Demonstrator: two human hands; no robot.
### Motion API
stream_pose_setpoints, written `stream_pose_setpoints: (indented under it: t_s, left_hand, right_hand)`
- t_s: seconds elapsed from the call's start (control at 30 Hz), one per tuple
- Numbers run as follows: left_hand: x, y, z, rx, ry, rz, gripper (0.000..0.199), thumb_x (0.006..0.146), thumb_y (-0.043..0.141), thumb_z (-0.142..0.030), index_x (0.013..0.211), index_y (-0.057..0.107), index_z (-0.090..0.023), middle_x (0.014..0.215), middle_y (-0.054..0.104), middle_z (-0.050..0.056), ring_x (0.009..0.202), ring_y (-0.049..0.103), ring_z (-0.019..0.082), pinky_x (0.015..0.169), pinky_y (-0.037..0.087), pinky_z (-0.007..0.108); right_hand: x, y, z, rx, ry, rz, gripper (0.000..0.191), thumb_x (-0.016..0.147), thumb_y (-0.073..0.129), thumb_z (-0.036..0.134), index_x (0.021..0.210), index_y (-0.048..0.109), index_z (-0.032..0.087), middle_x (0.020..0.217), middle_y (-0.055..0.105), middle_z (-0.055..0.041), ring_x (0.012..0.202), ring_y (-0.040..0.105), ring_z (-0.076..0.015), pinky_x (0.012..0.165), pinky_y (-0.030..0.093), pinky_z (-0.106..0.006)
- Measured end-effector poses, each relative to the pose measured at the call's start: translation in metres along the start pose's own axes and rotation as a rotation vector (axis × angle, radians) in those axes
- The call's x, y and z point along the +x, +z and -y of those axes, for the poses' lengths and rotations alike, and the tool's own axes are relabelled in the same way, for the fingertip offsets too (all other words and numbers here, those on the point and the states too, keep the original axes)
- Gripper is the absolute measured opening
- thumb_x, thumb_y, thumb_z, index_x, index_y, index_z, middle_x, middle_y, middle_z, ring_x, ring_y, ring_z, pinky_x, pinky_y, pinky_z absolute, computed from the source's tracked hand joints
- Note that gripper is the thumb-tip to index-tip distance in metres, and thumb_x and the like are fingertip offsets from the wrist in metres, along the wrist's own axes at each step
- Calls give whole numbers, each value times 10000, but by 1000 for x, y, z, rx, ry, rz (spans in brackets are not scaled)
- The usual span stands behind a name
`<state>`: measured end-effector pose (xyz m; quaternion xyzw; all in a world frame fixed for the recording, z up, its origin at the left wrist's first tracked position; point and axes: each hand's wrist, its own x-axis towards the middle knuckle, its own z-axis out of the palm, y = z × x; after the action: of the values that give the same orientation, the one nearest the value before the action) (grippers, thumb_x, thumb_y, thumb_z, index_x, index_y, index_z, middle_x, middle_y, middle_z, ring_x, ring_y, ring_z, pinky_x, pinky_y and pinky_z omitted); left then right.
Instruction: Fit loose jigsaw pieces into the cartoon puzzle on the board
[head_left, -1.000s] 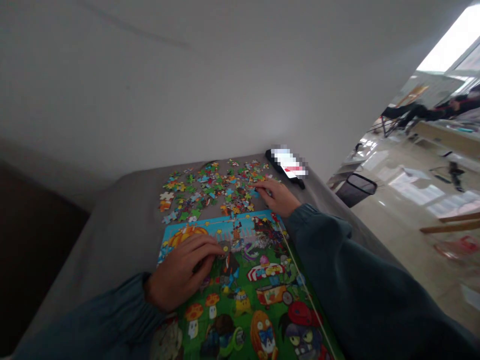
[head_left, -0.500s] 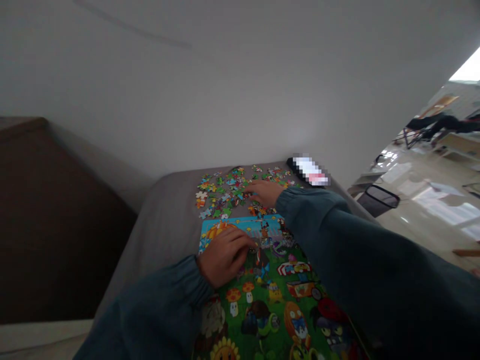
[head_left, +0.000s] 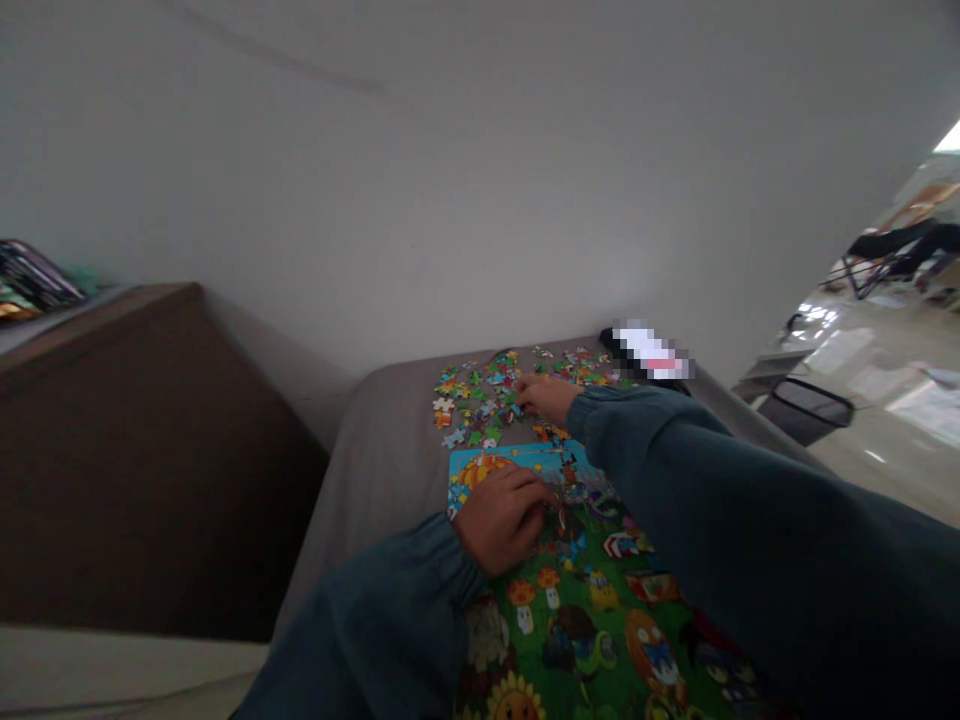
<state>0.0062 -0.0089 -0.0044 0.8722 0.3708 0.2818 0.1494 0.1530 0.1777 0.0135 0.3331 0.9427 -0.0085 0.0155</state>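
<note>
My left hand [head_left: 504, 520] rests on the upper left of a colourful jigsaw puzzle [head_left: 570, 600], its fingers curled and drawn together. Whatever lies under those fingertips is too dark to make out. Beyond the puzzle's blue top edge, my right hand [head_left: 551, 397] reaches into a spread of loose puzzle pieces [head_left: 480, 395]. Its fingertips are pinched together low over a puzzle piece, which they partly hide. The puzzle shows cartoon plants, mushrooms and a sunflower on green. My right sleeve covers part of its right side.
A phone [head_left: 651, 355] with a lit, blurred screen lies at the far right corner of the grey cloth surface [head_left: 360, 460]. Behind rises a pale wall [head_left: 465, 200]. A brown cabinet [head_left: 150, 450] stands left; a dark-framed chair [head_left: 806, 410] is at right.
The view has swung left, so everything sits further right. My right hand's fingers, spread before, have come together among the loose pieces. My left hand stays on the puzzle.
</note>
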Motion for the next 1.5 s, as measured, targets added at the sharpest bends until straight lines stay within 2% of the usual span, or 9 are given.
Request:
stream_pose_setpoints:
  t_s: [0.13,0.33,0.47,0.7,0.8,1.0,1.2,1.33,1.5]
  left_hand:
    - [0,1,1,1,-8,10,263,843,467,-79,953,684,-178,966,695,72,918,615,213,840,483,353]
    - [0,1,1,2,-6,13,267,838,464,-73,950,684,-176,965,697,73,926,619,214,850,478,354]
    - [0,0,1,-3,-5,17,265,837,467,-69,951,682,-175,965,697,71,919,619,207,845,476,342]
    - [1,-2,-1,2,-32,9,254,855,467,-75,953,683,-166,954,696,80,914,614,214,840,476,353]
    - [0,-2,-1,2,-50,-13,256,868,460,-76,971,679,-161,958,696,83,927,609,217,860,472,362]
    - [-1,-7,-10,-105,-202,-164,264,954,500,-237,1194,590,-174,1052,682,71,997,605,207,914,452,363]
    - [-2,-15,-28,-244,-248,-245,371,959,543,-349,1309,501,-233,1075,660,35,949,608,169,822,459,287]
    - [0,-13,-32,-235,-204,-208,265,948,558,-387,1129,617,-202,947,675,35,849,606,172,741,443,271]
    - [2,-7,-29,-254,-260,-201,222,938,578,-379,894,646,-171,822,667,36,771,612,163,698,439,257]
  right_hand:
    - [2,-8,-1,84,36,16,273,794,674,81,1048,722,171,1140,669,-90,1027,629,-193,879,440,-240]
    - [-4,-26,7,226,121,47,294,731,717,62,1012,692,144,976,708,-56,818,632,-160,698,433,-224]
    - [-4,-22,4,335,106,33,282,710,715,52,976,679,140,877,692,-30,763,605,-140,662,421,-218]
    - [-3,-18,-10,466,182,-183,308,715,701,39,999,703,156,824,687,-23,724,595,-133,675,458,-244]
    - [-22,-38,-9,520,210,-300,210,725,705,78,917,715,164,782,694,-27,722,614,-149,692,484,-274]
    - [-100,-77,27,871,62,-288,184,757,726,290,916,708,200,831,704,-24,790,670,-172,734,560,-312]
    - [-144,-58,70,1110,53,-305,156,786,724,301,926,701,234,928,690,-24,858,675,-160,789,588,-314]
    - [-145,-40,77,1159,-10,-321,132,798,711,254,926,704,221,911,676,-31,836,668,-148,762,591,-295]
    - [-143,-20,79,1188,-26,-406,100,800,712,218,900,707,222,899,668,-36,811,655,-142,704,584,-264]
